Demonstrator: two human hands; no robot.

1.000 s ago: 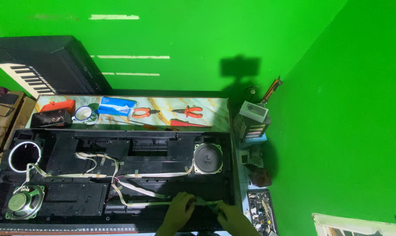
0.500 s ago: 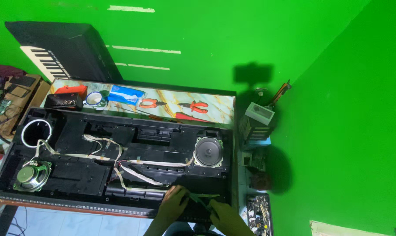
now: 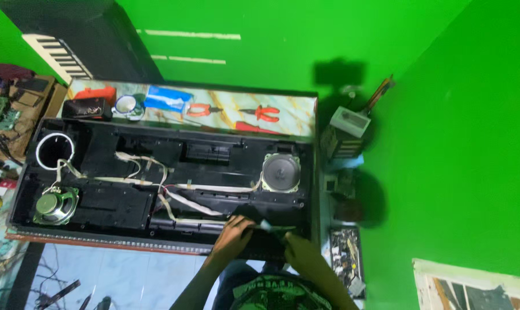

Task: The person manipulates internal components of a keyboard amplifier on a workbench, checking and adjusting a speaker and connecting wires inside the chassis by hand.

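An opened black keyboard case [image 3: 105, 204] lies on the table, with a loose speaker [image 3: 54, 205] at its left, a mounted speaker [image 3: 281, 172] at its right and pale ribbon cables [image 3: 191, 204] across the middle. My left hand [image 3: 234, 231] and my right hand [image 3: 298, 249] both grip a small greenish circuit board [image 3: 273, 227] at the case's near right edge. The board's middle shows between the hands; its ends are hidden by my fingers.
Red-handled pliers [image 3: 202, 109] and cutters [image 3: 264, 112], a blue box [image 3: 167, 98], a tape roll [image 3: 125, 105] and a black pouch [image 3: 86, 108] lie behind the case. A piano keyboard [image 3: 59, 54] leans on the green wall. Cluttered boxes [image 3: 347, 131] stand at right.
The view has shifted, so the case now sits higher and more to the right. Both hands stay at the near right edge on the small board.
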